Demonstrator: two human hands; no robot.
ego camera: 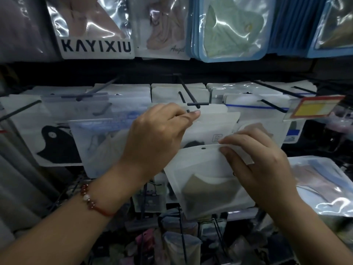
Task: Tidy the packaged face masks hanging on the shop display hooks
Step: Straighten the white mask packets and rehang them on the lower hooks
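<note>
Head view: right hand (256, 165) pinches frosted mask packet (206, 180) (tilted), off hook (188, 100)

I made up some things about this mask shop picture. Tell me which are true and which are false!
1. The right hand holds a frosted packet with a brownish mask inside. True.
2. That packet is already hanging on a hook. False: its hole is free, below the hooks.
3. The left hand pinches at the tip of a black hook. True.
4. The bead bracelet is on the right wrist. False: it is on the left wrist.
5. The blue-edged packets hang in the top row. True.
</note>
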